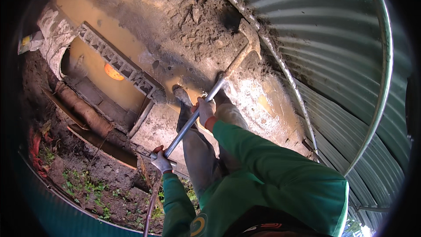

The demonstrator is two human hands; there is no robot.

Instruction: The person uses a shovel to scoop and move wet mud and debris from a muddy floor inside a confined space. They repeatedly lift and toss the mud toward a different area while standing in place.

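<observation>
A long shovel (193, 120) with a metal pipe shaft runs from lower left to upper right across my legs. Mud coats its lower shaft and its blade (250, 39), which meets the wet ground by a heap of mud (206, 28); the blade's tip cannot be made out. My left hand (162, 161), in a pale glove with bare fingertips, is closed round the crossbar grip at the near end. Farther up, my right hand (206, 111), gloved as well, wraps the middle of the shaft.
Corrugated metal sheeting (324, 35) with a pipe frame rises on the right. To the left, hollow blocks (114, 59) border a pit of muddy water (87, 68) holding an orange round object (113, 72). Boards (103, 147) and a rod (152, 204) lie near my left arm.
</observation>
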